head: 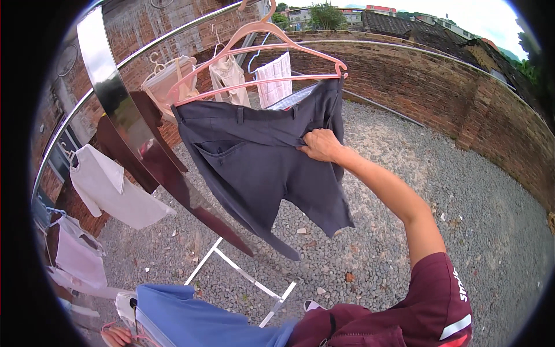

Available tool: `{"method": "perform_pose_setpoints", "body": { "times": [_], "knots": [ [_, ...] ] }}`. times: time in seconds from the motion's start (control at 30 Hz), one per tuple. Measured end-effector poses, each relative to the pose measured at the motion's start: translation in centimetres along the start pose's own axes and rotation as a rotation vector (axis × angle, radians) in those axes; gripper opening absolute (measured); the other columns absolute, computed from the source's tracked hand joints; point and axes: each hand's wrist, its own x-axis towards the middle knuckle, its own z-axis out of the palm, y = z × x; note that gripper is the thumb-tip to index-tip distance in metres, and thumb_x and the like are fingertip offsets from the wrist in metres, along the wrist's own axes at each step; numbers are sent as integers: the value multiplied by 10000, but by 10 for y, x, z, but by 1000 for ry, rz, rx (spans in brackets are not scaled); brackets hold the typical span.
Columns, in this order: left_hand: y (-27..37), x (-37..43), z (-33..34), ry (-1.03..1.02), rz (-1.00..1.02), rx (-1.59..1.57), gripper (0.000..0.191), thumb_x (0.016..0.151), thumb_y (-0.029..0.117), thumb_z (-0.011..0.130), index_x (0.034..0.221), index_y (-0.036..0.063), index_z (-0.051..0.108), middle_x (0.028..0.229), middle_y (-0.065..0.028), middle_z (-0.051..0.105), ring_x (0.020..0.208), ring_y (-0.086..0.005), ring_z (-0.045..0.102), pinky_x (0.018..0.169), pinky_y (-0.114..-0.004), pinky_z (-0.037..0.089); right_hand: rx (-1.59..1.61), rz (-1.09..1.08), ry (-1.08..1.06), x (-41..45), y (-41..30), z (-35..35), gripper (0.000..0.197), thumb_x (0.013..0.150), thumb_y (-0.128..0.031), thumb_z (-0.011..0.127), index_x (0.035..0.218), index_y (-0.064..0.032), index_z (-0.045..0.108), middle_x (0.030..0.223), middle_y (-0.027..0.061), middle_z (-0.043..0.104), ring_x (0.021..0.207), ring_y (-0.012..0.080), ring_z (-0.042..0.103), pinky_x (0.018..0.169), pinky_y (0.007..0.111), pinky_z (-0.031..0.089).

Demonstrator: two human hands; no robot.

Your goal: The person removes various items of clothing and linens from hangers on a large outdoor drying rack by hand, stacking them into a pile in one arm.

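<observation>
Dark grey trousers [251, 152] hang by the waistband from a pink plastic hanger [256, 81], whose hook is at a metal rail. My right hand [320, 145] grips a fold of the trousers' cloth below the waistband on the right side. At the lower left edge, my left hand [117, 336] is partly cut off, its fingers curled on thin pink hanger parts. Beside it are a blue garment [195, 312] and a white one [126, 306], with a dark hanger hook between them.
A wide shiny metal post [108, 78] rises close on the left. Shirts hang beyond it, among them a cream shirt [117, 186] and a brown one [143, 143]. A metal ladder-like frame [247, 277] is low over the gravel. A brick wall [433, 91] bounds the yard.
</observation>
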Motion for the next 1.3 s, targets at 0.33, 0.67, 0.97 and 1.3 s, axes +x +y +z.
{"method": "perform_pose_setpoints", "body": {
  "times": [0.33, 0.67, 0.97, 1.3],
  "knots": [
    [8, -15, 31, 132, 72, 72, 349, 881, 191, 466, 592, 83, 303, 499, -28, 312, 442, -126, 338, 417, -240, 335, 95, -362, 809, -38, -27, -107, 309, 659, -269, 702, 840, -37, 608, 779, 50, 530, 719, 224, 534, 581, 296, 462],
    [49, -98, 75, 325, 16, 169, 354, 888, 182, 478, 577, 60, 360, 483, -29, 362, 430, -123, 342, 435, -257, 343, 848, -264, -405, 94, 74, -193, 363, 867, -355, 473, 1036, -46, 562, 713, 28, 564, 697, 102, 549, 585, 255, 459],
    [98, -209, 76, 548, 33, 212, 408, 925, 181, 401, 534, 69, 374, 457, -50, 425, 375, -107, 397, 412, -250, 395, 1447, -457, -667, 106, 71, -167, 239, 887, -241, 495, 872, -4, 476, 447, -69, 271, 318, 21, 223, 288, 181, 162],
    [170, -275, 81, 628, 6, 300, 416, 919, 174, 402, 517, 66, 391, 442, -65, 439, 361, -124, 418, 391, -255, 403, 1699, -299, -286, 116, 51, -130, 200, 939, -249, 408, 856, -74, 457, 444, -78, 247, 287, 16, 171, 267, 184, 135]
  ]
}}
